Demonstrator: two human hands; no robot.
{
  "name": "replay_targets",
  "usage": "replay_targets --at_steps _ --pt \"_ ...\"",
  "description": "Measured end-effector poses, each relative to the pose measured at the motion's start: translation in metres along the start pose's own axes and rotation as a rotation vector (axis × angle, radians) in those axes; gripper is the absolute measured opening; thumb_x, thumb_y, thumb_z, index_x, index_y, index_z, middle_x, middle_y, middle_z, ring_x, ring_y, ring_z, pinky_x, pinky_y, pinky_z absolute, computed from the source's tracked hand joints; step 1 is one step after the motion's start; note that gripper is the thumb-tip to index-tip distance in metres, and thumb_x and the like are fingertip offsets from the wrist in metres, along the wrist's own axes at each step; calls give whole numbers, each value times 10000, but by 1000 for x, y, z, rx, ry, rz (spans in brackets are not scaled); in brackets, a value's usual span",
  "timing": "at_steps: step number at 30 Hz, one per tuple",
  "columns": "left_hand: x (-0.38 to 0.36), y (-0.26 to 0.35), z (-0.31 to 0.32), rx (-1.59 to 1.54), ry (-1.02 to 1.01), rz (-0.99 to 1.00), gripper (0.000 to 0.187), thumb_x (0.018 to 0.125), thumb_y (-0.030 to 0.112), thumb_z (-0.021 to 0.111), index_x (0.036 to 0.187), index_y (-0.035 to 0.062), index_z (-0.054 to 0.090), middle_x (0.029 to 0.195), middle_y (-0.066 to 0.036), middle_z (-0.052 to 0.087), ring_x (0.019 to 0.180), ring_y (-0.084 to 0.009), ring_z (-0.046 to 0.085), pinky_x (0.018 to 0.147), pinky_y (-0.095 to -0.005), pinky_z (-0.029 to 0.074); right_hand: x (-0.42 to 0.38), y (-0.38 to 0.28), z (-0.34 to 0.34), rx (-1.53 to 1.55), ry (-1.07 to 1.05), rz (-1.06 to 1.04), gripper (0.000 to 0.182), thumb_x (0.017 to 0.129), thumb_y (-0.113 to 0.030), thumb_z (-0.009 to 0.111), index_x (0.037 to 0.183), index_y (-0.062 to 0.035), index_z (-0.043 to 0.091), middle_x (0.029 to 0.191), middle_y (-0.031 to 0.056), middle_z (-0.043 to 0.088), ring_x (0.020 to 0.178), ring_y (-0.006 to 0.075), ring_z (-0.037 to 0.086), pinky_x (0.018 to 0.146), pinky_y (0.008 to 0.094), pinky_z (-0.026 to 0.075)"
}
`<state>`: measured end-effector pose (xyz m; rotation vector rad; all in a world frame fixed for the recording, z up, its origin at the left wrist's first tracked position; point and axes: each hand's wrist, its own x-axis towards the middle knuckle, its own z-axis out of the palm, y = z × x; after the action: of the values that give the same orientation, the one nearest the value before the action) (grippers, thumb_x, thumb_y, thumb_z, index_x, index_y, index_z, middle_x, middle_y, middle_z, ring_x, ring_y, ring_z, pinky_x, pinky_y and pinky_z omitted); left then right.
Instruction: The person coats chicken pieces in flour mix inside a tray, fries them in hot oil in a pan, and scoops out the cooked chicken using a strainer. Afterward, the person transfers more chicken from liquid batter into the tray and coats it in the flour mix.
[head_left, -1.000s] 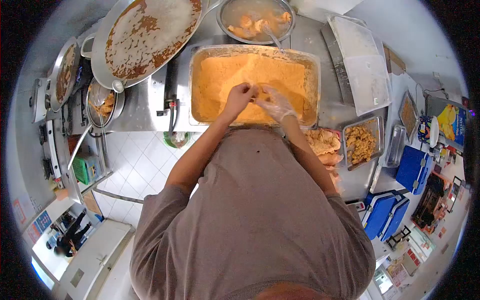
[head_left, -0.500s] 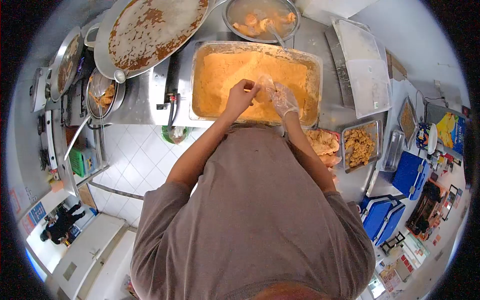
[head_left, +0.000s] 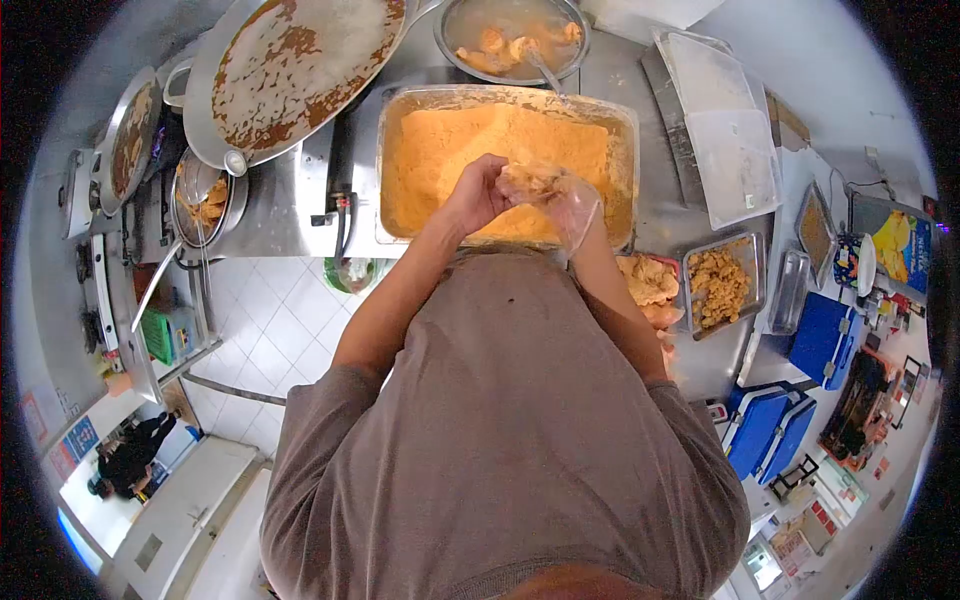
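The clear glove (head_left: pixel 580 222) looks different now from a moment before. The right hand (head_left: pixel 548 187) has turned, and more loose plastic hangs down by the wrist. The glove's end with orange crumbs on it is now right by the left hand (head_left: pixel 474 200).

The left hand is bare. Its fingers are bent and close to each other, with the tips at the crumby end of the glove. It is hard to tell if they pinch it. The right hand is in the glove, at least in part. The plastic and crumbs hide its fingers, so how far open they are cannot be told.

The glove lies just to the right of the left fingers, over the big tray (head_left: pixel 385 205) of orange powder (head_left: pixel 440 140). Past the tray is a round bowl (head_left: pixel 442 52) with orange lumps (head_left: pixel 493 42) in cloudy water. To the left is a big pan (head_left: pixel 200 110) with brown stuff and pale foam. To the right, 1 clear box (head_left: pixel 763 275) holds brown bits (head_left: pixel 718 290), with pale orange pieces (head_left: pixel 650 283) beside it.
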<state>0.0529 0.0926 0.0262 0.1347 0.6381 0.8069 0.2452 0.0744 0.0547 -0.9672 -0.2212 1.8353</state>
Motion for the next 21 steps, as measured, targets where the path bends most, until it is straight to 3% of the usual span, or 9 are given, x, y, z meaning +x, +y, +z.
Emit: replay_targets --at_steps 3,5,9,11,13,15,18,21 --pt "-15 6 22 -37 36 -107 473 977 380 474 1209 -24 557 1152 -133 658 1014 -258 658 920 -376 533 32 8 -24 327 -77 174 345 996 -140 430 1198 115 543 1120 221 630 990 328 660 843 438 581" --pt "-16 7 20 -80 32 -160 517 979 438 459 1207 -13 565 1140 -119 657 1016 -267 652 908 -376 536 25 -1 -10 382 -112 247 341 998 -134 416 1200 112 541 1108 219 637 999 322 660 845 433 585" --pt "-27 18 34 -383 -177 -60 550 985 468 450 1210 -18 575 1166 -151 663 1067 -286 644 954 -411 514 12 -6 8 481 -187 244 337 1006 -143 415 1191 105 548 1057 203 659 1008 302 666 850 409 595" --pt "-24 22 37 -441 -167 83 538 987 455 454 1204 -19 584 1181 -168 665 1088 -298 643 964 -428 508 4 3 7 -207 -151 24 329 999 -139 443 1217 92 533 1065 182 661 999 287 672 846 390 599" --pt "-19 22 30 -453 -295 45 514 987 435 459 1189 -18 592 1166 -167 673 1100 -301 641 974 -438 503 7 10 -1 -237 -174 40 324 987 -136 481 1227 75 533 1076 158 664 990 269 677 841 370 598" --pt "-16 22 22 -420 -369 42 498 989 414 463 1205 -18 584 1184 -168 665 1117 -303 634 1000 -454 482 22 13 -6 398 -262 290 317 970 -135 529 1222 55 549 1089 132 667 981 249 681 835 349 592" --pt "-17 24 23 -271 -329 99 465 1000 365 471 1251 -17 559 1235 -166 642 1135 -295 622 1043 -472 445 19 2 21 108 -183 34 323 960 -143 553 1230 34 556 1120 123 665 1005 218 677 842 333 583" --pt "-17 21 24 -85 -159 180 387 1016 284 471 1248 -13 557 1232 -147 643 1121 -272 628 1040 -453 456 6 -8 31 -130 -46 -32 315 971 -159 542 1221 31 559 1153 134 657 1010 209 671 860 338 578"
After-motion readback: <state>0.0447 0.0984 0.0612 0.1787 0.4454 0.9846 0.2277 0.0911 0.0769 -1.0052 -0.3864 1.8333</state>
